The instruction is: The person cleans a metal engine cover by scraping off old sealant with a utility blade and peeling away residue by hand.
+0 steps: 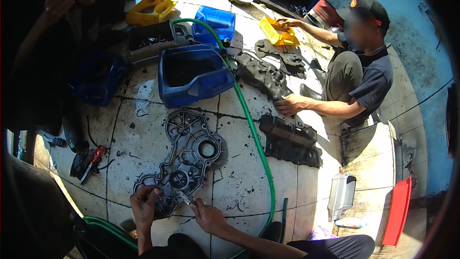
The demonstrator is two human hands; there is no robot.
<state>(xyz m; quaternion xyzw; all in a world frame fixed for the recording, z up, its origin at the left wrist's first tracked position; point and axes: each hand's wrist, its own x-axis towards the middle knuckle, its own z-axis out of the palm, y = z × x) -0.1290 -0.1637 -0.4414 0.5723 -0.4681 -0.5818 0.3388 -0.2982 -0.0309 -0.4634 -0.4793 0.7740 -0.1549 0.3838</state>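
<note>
A grey metal engine cover (191, 148) lies on the tiled floor before me, its inner ribs and a round hole showing. My left hand (145, 204) is at its lower left end, with the fingers closed together; what they pinch, if anything, is hidden. In my right hand (209, 217) is a small flat, light-coloured scraper-like blade (184, 196), whose tip meets the cover's lower rim. Its exact kind is too small to tell.
A green hose (252, 124) curves past the cover's right side. Beyond stand a cut blue container (191, 93) and a yellow tray (148, 12). At right a crouching co-worker (366, 67) touches dark moulded covers (263, 76). A red-handled tool (96, 156) lies left.
</note>
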